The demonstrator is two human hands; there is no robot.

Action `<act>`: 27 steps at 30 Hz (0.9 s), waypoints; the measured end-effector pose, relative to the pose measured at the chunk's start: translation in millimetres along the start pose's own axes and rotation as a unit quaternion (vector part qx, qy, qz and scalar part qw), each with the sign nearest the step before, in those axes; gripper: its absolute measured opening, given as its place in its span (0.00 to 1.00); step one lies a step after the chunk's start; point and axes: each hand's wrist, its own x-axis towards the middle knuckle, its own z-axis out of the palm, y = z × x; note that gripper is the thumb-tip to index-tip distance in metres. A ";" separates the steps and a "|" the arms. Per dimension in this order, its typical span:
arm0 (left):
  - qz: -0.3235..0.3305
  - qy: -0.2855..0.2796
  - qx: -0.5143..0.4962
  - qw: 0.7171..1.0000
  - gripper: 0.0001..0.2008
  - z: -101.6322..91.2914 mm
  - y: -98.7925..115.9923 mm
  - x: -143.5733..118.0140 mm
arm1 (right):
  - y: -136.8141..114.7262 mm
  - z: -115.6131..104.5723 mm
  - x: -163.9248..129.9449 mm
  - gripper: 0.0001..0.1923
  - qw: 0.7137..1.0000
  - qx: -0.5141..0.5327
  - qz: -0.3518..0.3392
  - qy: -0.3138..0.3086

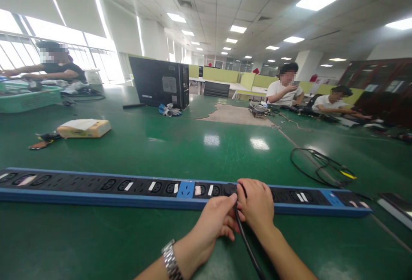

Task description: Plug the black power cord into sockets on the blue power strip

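Note:
A long blue-edged power strip (186,190) with black sockets lies across the green table in front of me. At its middle right, a black power plug (229,189) sits at one of the sockets, partly covered by my fingers. My left hand (216,220), with a metal watch at the wrist, pinches the plug's lower side between thumb and fingers. Curled round the plug's right side, my right hand (256,205) presses against the strip. A thick black cord (247,239) runs from between both hands toward me. How far the plug is seated is hidden.
Beyond the strip are a yellow tissue pack (84,128), a black computer case (161,81), gloves (169,110) and a green basket (32,98). A coiled black cable (317,166) lies right. Several people sit around the table's far sides.

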 end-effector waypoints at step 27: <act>0.051 0.255 0.004 0.966 0.24 -79.3 31.1 -43.8 | 3.8 7.3 0.1 0.10 0.998 0.018 -0.007 0.058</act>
